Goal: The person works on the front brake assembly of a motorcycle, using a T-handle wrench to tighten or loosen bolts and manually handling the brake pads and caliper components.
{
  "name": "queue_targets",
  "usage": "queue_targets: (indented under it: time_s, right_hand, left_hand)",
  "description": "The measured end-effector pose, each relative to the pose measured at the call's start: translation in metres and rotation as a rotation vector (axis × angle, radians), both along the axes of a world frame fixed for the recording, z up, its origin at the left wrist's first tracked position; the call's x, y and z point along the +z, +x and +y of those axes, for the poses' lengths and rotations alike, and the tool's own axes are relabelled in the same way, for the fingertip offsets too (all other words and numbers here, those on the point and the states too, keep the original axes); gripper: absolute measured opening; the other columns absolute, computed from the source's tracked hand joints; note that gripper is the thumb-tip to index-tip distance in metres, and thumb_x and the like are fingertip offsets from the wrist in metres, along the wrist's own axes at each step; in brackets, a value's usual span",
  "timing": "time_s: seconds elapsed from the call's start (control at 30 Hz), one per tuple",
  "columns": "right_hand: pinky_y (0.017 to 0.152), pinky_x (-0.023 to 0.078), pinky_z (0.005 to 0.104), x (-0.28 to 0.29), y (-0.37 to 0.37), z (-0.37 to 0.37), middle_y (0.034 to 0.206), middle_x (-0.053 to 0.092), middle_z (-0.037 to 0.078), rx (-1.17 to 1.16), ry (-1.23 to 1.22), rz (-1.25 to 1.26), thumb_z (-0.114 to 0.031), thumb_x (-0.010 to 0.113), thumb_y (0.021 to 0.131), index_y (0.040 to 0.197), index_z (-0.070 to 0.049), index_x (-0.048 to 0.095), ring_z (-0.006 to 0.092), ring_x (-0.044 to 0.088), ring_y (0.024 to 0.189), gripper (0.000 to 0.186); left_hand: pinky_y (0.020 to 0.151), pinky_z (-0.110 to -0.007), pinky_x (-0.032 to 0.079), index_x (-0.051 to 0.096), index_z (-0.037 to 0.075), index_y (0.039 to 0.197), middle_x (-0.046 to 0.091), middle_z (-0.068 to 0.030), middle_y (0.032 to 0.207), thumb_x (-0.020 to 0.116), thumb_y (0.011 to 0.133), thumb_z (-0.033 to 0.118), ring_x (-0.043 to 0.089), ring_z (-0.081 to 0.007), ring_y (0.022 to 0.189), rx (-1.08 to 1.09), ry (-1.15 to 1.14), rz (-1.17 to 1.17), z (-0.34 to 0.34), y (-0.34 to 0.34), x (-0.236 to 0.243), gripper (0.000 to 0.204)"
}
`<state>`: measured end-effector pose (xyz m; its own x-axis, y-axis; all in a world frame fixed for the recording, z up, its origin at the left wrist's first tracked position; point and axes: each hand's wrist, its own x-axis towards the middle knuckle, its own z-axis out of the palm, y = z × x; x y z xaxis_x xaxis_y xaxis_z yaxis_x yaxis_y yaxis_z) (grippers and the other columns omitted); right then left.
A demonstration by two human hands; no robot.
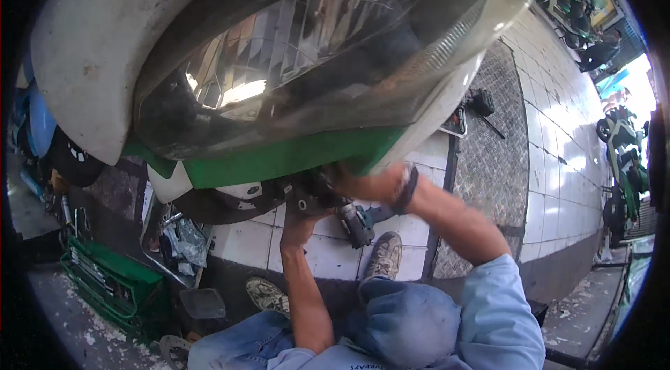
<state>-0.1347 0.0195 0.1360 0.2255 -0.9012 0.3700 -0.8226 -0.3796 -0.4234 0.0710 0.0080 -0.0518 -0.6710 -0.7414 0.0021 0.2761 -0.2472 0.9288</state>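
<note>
A scooter's front end fills the upper middle, with a large clear headlight (328, 56), a white body panel (91, 56) and a green lower trim (293, 157). Both my hands reach in beneath that trim. My left hand (300, 229) is raised against the dark parts (296, 195) under it, its fingers mostly hidden behind them. Just to the right, my right hand (366, 185) goes in below the green edge, and its fingers are out of sight. A cordless power tool (359, 223) lies on the tiles by my right forearm.
At lower left stand a green crate-like box (115, 286), a loose mirror (203, 303) and a heap of parts (185, 241). A black tool (480, 101) rests by the textured metal plate (492, 160). Parked scooters (621, 167) and a person (600, 52) are at far right.
</note>
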Motion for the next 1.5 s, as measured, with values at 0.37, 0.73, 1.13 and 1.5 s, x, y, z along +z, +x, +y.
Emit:
queue_targets:
  time_s: [0.37, 0.73, 1.13, 1.5]
  right_hand:
    - [0.071, 0.054, 0.0510, -0.012, -0.034, 0.131, 0.083, 0.070, 0.023, -0.349, 0.965, 0.250, -0.052, 0.044, 0.107, 0.084, -0.005, 0.073, 0.0426, 0.069, 0.080, 0.060]
    - [0.070, 0.056, 0.0471, -0.043, -0.033, -0.011, 0.077, 0.068, 0.023, -0.157, -0.044, 0.002, -0.015, 0.068, 0.080, 0.089, -0.002, 0.078, 0.0398, 0.070, 0.076, 0.018]
    - [0.076, 0.054, 0.0417, 0.032, -0.017, 0.083, 0.091, 0.064, 0.013, 0.088, 0.263, -0.368, -0.016, 0.070, 0.076, 0.090, -0.004, 0.074, 0.0346, 0.063, 0.084, 0.019]
    - [0.075, 0.056, 0.0506, -0.007, -0.036, 0.050, 0.079, 0.070, 0.023, 0.071, 0.642, 0.016, -0.018, 0.069, 0.091, 0.097, -0.002, 0.070, 0.0439, 0.070, 0.081, 0.018]
  left_hand:
    - [0.084, -0.033, 0.059, 0.054, 0.003, 0.136, 0.064, -0.0089, 0.122, 0.078, 0.075, -0.001, 0.067, -0.0207, 0.105, 0.044, 0.487, 0.016, 0.021, -0.006, -0.021, 0.066]
    - [0.077, -0.031, 0.059, 0.058, 0.003, 0.130, 0.068, -0.0080, 0.113, 0.076, 0.078, -0.005, 0.070, -0.0196, 0.098, 0.118, 0.496, 0.200, 0.026, -0.013, 0.000, 0.056]
    - [0.083, -0.031, 0.058, 0.060, 0.006, 0.131, 0.069, -0.0061, 0.115, 0.079, 0.078, -0.005, 0.069, -0.0192, 0.102, 0.098, 0.506, 0.263, 0.026, -0.012, 0.003, 0.058]
    - [0.086, -0.036, 0.061, 0.053, 0.005, 0.142, 0.066, -0.0091, 0.126, 0.077, 0.079, -0.003, 0.069, -0.0215, 0.110, 0.071, 0.445, 0.261, 0.020, -0.003, 0.003, 0.068]
